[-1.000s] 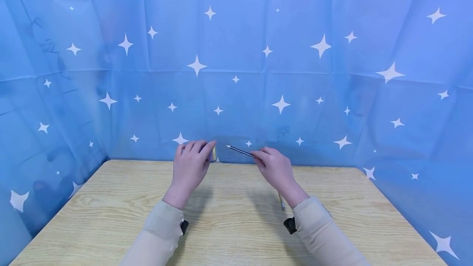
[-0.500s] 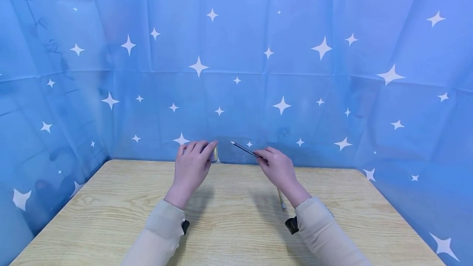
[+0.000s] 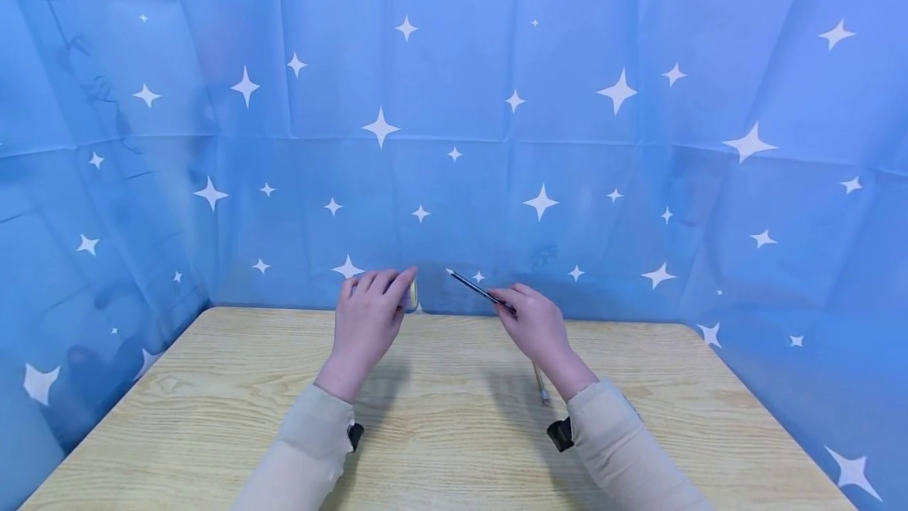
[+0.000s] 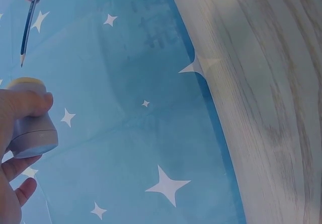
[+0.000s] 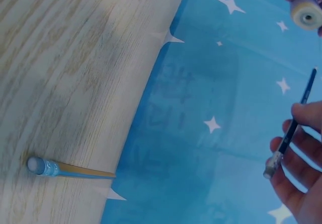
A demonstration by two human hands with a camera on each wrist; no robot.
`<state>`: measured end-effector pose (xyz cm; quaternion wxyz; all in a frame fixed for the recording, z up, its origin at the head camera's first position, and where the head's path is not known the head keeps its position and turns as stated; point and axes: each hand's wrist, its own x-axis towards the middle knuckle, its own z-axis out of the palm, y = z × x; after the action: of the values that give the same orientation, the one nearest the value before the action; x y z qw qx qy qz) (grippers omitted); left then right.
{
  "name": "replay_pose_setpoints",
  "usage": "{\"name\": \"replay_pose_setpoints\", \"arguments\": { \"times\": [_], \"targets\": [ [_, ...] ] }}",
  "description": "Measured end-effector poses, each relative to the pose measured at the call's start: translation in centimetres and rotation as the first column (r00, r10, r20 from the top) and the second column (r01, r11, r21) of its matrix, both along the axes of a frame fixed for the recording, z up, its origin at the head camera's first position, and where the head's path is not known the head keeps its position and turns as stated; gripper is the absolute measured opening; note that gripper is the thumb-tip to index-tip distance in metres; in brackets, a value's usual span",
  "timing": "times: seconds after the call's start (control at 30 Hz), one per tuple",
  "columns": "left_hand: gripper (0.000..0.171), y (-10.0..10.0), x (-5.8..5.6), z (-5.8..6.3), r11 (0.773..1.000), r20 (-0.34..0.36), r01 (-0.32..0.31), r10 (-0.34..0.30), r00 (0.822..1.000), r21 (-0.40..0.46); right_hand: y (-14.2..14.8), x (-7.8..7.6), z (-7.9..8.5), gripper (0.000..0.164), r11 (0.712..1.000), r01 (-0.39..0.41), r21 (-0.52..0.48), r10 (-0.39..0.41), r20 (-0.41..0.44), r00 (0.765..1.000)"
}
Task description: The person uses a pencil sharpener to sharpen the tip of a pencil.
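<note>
My left hand [image 3: 365, 322] grips a small rounded pencil sharpener [image 4: 34, 133], pale purple-grey with a yellow end. The right wrist view shows a round hole in that yellow end [image 5: 308, 16]. My right hand [image 3: 534, 323] holds a dark pencil [image 3: 471, 286] between thumb and fingers. Its pale sharpened tip points up and left toward the sharpener, with a gap between them. The pencil's metal ferrule and eraser end [image 5: 271, 167] show beside my curled fingers. Both hands are raised over the far part of the table.
A second pencil [image 5: 75, 170] with an eraser end lies on the wood-grain table [image 3: 440, 432], partly behind my right wrist in the head view. A blue curtain [image 3: 454, 180] with white stars hangs right behind the table's far edge.
The pencil in my right hand has shifted slightly right, away from the sharpener, and its tip has tilted up. My left hand keeps its hold with hardly any movement.
</note>
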<state>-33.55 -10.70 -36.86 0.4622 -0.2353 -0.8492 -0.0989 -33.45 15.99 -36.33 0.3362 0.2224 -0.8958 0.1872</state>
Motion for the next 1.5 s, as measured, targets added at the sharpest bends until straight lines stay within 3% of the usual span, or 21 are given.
{"name": "replay_pose_setpoints", "arguments": {
  "times": [1.5],
  "targets": [
    [0.046, 0.0, 0.0, 0.1, 1.000, -0.016, 0.010, -0.010, 1.000, 0.013, 1.4, -0.2, -0.3, 0.023, 0.997, 0.044, -0.067, -0.037, 0.095, 0.995]
  ]
}}
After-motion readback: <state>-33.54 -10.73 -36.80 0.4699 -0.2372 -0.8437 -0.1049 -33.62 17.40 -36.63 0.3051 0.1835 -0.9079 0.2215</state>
